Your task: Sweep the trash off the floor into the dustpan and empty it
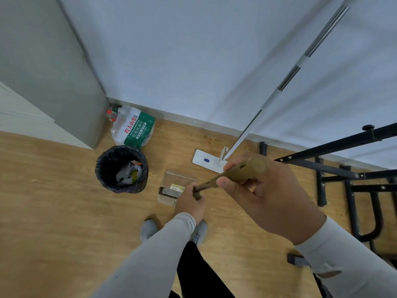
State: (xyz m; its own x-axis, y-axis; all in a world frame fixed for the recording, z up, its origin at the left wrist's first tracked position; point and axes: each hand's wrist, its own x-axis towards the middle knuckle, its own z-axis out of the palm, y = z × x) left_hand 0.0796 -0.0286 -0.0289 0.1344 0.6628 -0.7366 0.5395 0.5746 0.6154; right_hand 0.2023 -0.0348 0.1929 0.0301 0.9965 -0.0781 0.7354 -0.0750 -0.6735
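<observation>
Gripping an olive-brown handle (240, 172), the right hand (264, 190) has its fingers and thumb curled round the thick upper end, close to the camera. Lower down, the left hand (190, 201) is closed round a dark, thinner shaft just where the handle's tip appears to meet it; whether both hands hold one long tool or two separate ones cannot be told. Both arms wear light grey sleeves.

Below the left hand, on the wooden floor (64, 211), lies a clear dustpan (178, 179) with a pale broom head (169, 193) at its near edge. A small yellowish scrap (177, 187) of trash sits in the pan, touching the broom head. Just left of the dustpan stands a round bin (121, 168) lined with a black bag, holding crumpled paper and wrappers. Behind the bin, in the corner against the wall, rests a green and white shrink-wrapped pack of bottles (133, 127).

Right of the dustpan a flat white mop (209, 161) lies head-down on the floor, its metal pole leaning up against the wall. A black metal frame (343, 168) fills the right side. The person's grey shoes (150, 229) stand on the floor near the dustpan, just behind it.
</observation>
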